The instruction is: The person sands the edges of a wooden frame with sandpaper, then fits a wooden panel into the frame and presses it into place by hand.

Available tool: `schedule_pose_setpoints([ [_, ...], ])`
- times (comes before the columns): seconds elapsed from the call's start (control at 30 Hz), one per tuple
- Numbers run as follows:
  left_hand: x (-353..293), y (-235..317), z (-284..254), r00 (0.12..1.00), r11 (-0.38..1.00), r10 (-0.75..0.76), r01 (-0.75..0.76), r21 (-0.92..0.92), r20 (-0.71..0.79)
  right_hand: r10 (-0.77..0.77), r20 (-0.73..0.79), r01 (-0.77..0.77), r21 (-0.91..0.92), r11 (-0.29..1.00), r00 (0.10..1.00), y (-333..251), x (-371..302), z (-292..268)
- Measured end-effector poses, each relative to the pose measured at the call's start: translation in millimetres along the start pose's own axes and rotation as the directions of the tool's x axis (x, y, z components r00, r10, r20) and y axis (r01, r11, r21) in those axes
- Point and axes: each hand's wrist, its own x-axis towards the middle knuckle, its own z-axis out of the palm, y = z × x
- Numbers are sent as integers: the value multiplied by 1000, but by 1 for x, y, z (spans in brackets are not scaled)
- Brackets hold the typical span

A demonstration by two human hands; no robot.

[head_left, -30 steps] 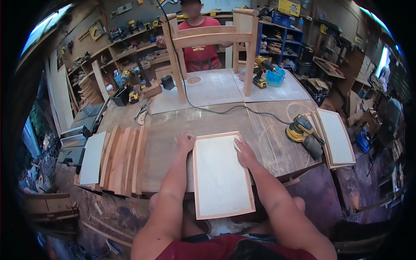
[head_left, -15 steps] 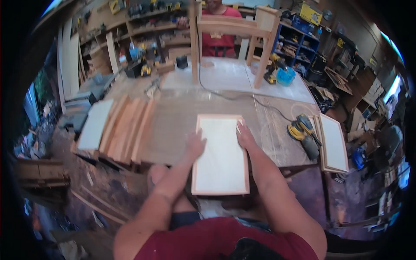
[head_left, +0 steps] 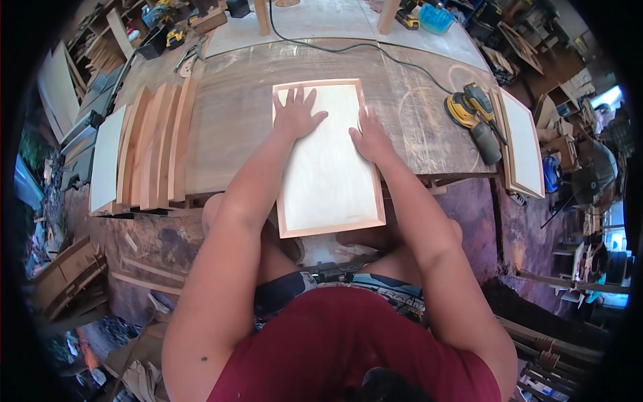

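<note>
A pale rectangular panel with a light wood border (head_left: 328, 174) lies in front of me, its near end jutting past the workbench's front edge over my lap. My left hand (head_left: 295, 117) rests on the panel's face near the far left, palm down with fingers spread. On the right border lies my right hand (head_left: 373, 137), its fingers stretched along the edge and its thumb on the face. Whether any fingertips reach under that border, I cannot tell. A yellow and black sander (head_left: 469, 110) sits on the bench to the right of that hand.
Wood strips (head_left: 153, 144) stand in a row at the bench's left, beside a white panel (head_left: 107, 161). More framed panels (head_left: 522, 141) lean at the right end. A dark cord (head_left: 335, 48) crosses the far bench (head_left: 234, 100), near a blue container (head_left: 435, 19) and wooden legs (head_left: 261, 17).
The view has tipped downward, and the person across the bench is out of sight. My left hand has shifted from the panel's left edge onto its face. My right hand stays at the right border.
</note>
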Motion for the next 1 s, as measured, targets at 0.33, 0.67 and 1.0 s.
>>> schedule_pose_setpoints([
  [0.33,9,-6,15,998,998,69,-69,-1,7,-20,-89,20,0,1000,996,-5,87,4],
  [0.67,6,-3,5,996,997,75,-75,6,-38,-53,-76,55,22,998,996,-6,91,0],
  [1.0,6,-3,16,997,998,60,-59,13,-39,20,-26,-19,62,998,999,-1,-3,4],
])
